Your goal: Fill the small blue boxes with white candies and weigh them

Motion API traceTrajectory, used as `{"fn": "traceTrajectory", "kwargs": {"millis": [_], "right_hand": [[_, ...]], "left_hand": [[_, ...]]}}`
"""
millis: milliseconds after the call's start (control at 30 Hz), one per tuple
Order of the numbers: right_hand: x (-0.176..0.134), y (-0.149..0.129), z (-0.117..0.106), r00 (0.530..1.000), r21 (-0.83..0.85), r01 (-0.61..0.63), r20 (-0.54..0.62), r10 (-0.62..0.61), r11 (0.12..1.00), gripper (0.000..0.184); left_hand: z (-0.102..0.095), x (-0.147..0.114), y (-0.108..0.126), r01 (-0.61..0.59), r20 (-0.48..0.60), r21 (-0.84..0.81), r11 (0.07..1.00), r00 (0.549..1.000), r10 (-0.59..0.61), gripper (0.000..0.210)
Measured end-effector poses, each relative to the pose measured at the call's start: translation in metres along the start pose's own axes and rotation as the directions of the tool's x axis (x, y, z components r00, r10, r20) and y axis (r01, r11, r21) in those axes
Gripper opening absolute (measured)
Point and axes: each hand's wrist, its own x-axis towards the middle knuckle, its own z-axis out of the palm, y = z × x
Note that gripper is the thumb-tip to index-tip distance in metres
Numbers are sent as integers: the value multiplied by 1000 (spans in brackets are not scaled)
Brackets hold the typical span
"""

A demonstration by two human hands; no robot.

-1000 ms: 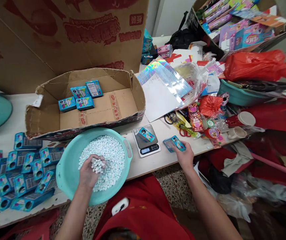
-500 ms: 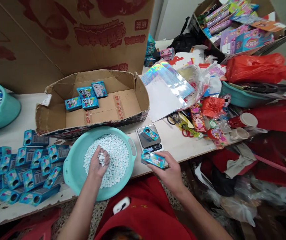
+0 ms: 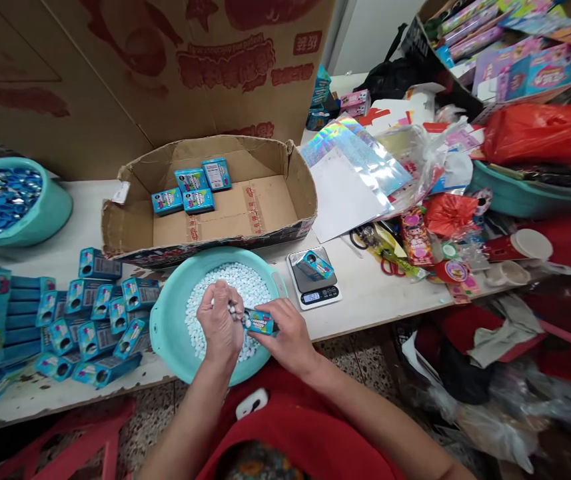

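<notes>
Reading "CARAMELO MACIZO", the small blue box (image 3: 261,323) in the head view is pinched between thumb and fingers of the right hand (image 3: 289,333), above the right side of the turquoise bowl (image 3: 166,315). The left hand (image 3: 220,323) curls around some white pellets (image 3: 236,313) at the box's left end. Red Chinese characters mark the cardboard panel (image 3: 130,100) behind; the scale (image 3: 324,297) shows digits too blurred to read surely.

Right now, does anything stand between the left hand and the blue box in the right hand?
Nothing visible blocks it; only small white pieces show between the left hand and the blue box, which the right hand holds over the bowl.
</notes>
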Motion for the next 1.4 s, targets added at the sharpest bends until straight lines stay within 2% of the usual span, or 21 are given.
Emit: {"fn": "traceTrajectory", "kwargs": {"millis": [133, 267, 367, 433, 500, 600, 700, 800, 967, 1167, 1300, 1400], "right_hand": [[1, 3, -1, 999, 58, -30, -27, 32, 998, 37], [-1, 8, -11, 996, 121, -74, -50, 80, 990, 38], [-6, 12, -25, 984, 146, -145, -80, 158, 979, 37], [-13, 15, -38, 972, 161, -183, -116, 203, 970, 35], [-21, 20, -52, 957, 172, -215, -160, 242, 961, 33], [-35, 33, -76, 924, 172, -284, -214, 317, 943, 32], [-49, 51, -97, 880, 143, -371, -260, 397, 918, 29], [-60, 70, -114, 828, 99, -457, -316, 464, 884, 28], [-70, 93, -131, 760, 74, -531, -398, 513, 844, 32], [-71, 101, -138, 726, 105, -556, -422, 543, 824, 32], [-70, 100, -139, 726, 115, -550, -423, 542, 827, 34], [-71, 100, -138, 725, 125, -544, -427, 540, 830, 35]], "left_hand": [[-4, 10, 9, 177, 21, -128, 976, 984, -176, 39], [-19, 27, 13, 352, 69, -238, 905, 936, -346, 38], [-24, 37, 3, 473, 38, -201, 858, 879, -475, 34], [-13, 39, -7, 507, 48, -151, 849, 861, -506, 34], [12, 39, -20, 488, 117, -108, 866, 871, -476, 38], [65, 39, -45, 418, 219, -63, 906, 892, -396, 44], [114, 44, -75, 312, 261, -35, 950, 920, -292, 46], [140, 52, -103, 175, 254, 21, 984, 951, -174, 45], [148, 60, -126, 43, 219, 47, 998, 974, -52, 43], [152, 62, -131, 74, 141, 35, 997, 987, -78, 42], [151, 61, -119, 163, 109, -6, 987, 981, -161, 43], [132, 55, -91, 212, 180, 7, 977, 961, -210, 41]]}}
